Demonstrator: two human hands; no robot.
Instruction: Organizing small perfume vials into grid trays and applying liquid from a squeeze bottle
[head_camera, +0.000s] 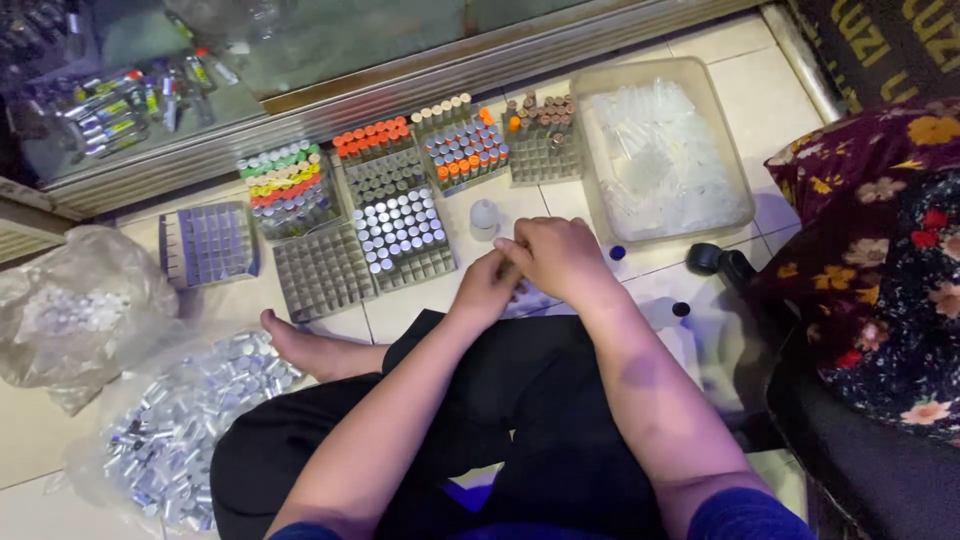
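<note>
I sit cross-legged on a tiled floor. My left hand (487, 287) and my right hand (558, 257) meet above my knee, fingers pinched together on something small that they hide. Just beyond them stands a small white bottle (484, 217). A grey rack (402, 236) half filled with silver-capped vials lies in front of the hands, beside an empty grey rack (322, 271). Further back are racks with orange-capped vials (373, 138) and a rack with green, yellow and red caps (286, 182).
A clear plastic tub (660, 150) of clear tubes sits at the right. Plastic bags (190, 425) of silver caps lie at the left by my foot. A glass display case (300, 60) stands behind. A chair with flowered cloth (880, 280) is at my right.
</note>
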